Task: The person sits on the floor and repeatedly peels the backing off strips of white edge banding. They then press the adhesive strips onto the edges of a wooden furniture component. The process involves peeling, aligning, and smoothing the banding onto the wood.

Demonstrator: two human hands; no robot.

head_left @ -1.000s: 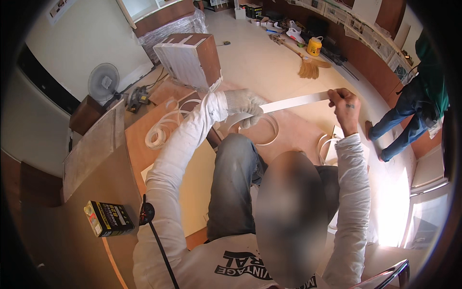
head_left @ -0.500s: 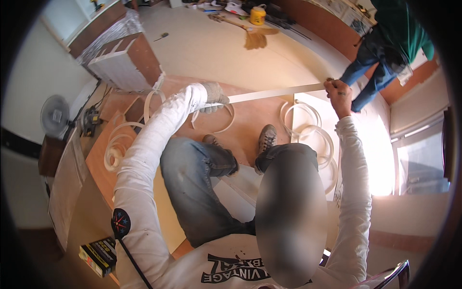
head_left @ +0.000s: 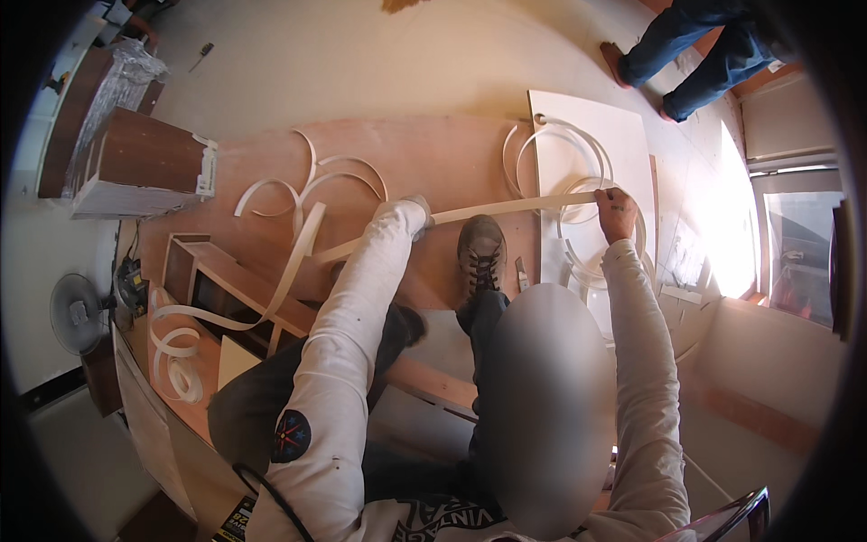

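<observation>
My left hand (head_left: 413, 217), in a pale knitted glove, is closed on a long pale flat strip (head_left: 506, 207), which trails leftward past it in a twisting ribbon (head_left: 275, 298). My right hand (head_left: 618, 217), bare, pinches the strip at its right, stretched nearly level above my shoe (head_left: 480, 257). Curled offcuts (head_left: 350, 164) lie on a reddish board (head_left: 388, 144), and a flat roll (head_left: 186, 379) rests at the left. Several strip rings lie on a white panel (head_left: 578, 108) under and beyond my right hand. A small blade tool (head_left: 521, 275) lies beside that panel.
A co-worker's legs (head_left: 686, 54) stand at the upper right, near a bright glass door (head_left: 795, 253). A brown box (head_left: 135, 158), an open wooden frame (head_left: 230, 271) and a fan (head_left: 77, 312) are on the left. An adhesive can (head_left: 230, 519) is at the bottom left.
The view has shifted, showing more of the strips around my feet. The stretched strip now extends leftward past my left hand. The co-worker's legs appear higher in the view.
</observation>
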